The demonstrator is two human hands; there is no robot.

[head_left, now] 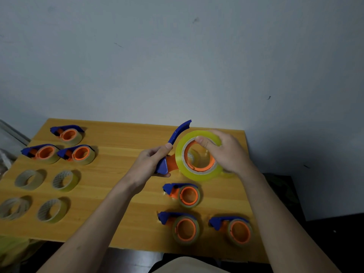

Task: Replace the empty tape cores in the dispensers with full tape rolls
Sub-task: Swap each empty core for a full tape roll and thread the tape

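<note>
Am reading progress, near to far: three blue-and-orange plastic dispensers (185, 209) nearest me, below my hands, looking loaded; left of fingers, four loose rolls (47, 194), some seeming spent cores, then three more dispensers (63, 146) carrying tape. Judging job well along. Am holding seventh blue-and-orange dispenser (167, 164) in left hand (151, 162), fingers wrapped tight around handle. Right hand (226, 152) pinching full yellowish clear tape roll (199, 155), thumb inside core, roll sitting around orange hub, seating appearing unfinished.
</note>
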